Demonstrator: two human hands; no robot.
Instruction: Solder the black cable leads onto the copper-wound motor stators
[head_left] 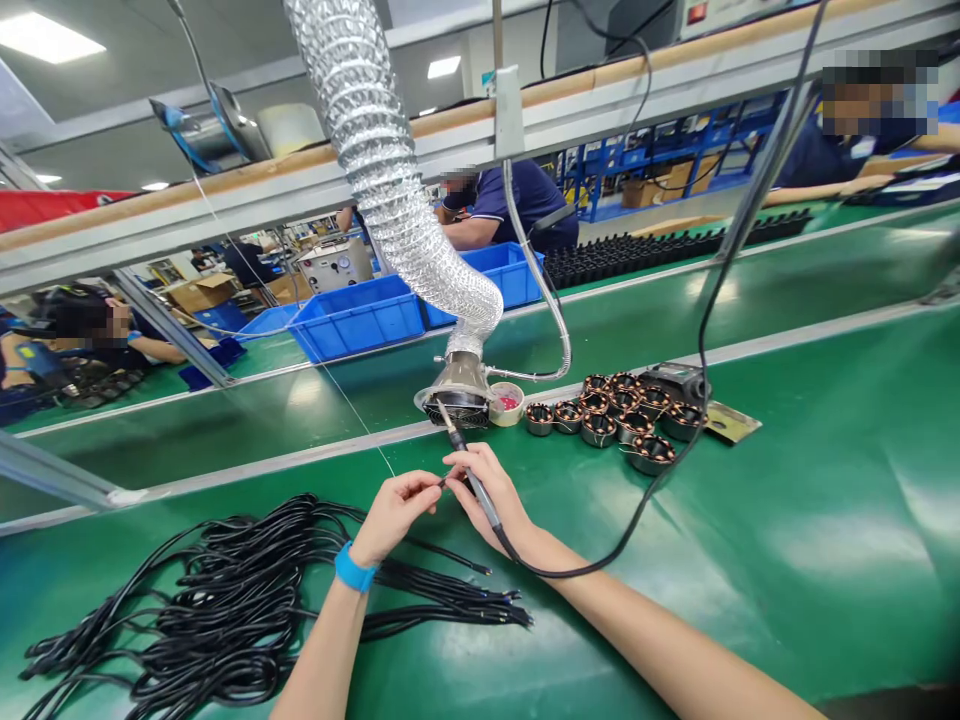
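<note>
My left hand [397,512], with a blue band at the wrist, pinches a small dark piece that looks like the end of a black cable. My right hand [499,500] grips a soldering iron [482,497], its tip pointing away from me toward the fume hood [459,390]. The right fingertips meet the left ones at the dark piece, so its exact shape is hidden. A thin pale wire [358,415] runs down from above to just behind my left hand. Below and left lies a heap of black cables [232,600], their stripped ends pointing right.
Several copper-wound stator rings [598,428] stand beyond my right hand, near a round tub [507,403] and a dark block [675,380]. A silver duct [420,220] hangs overhead. Blue bins [360,318] sit behind the rail. Co-workers sit across the bench.
</note>
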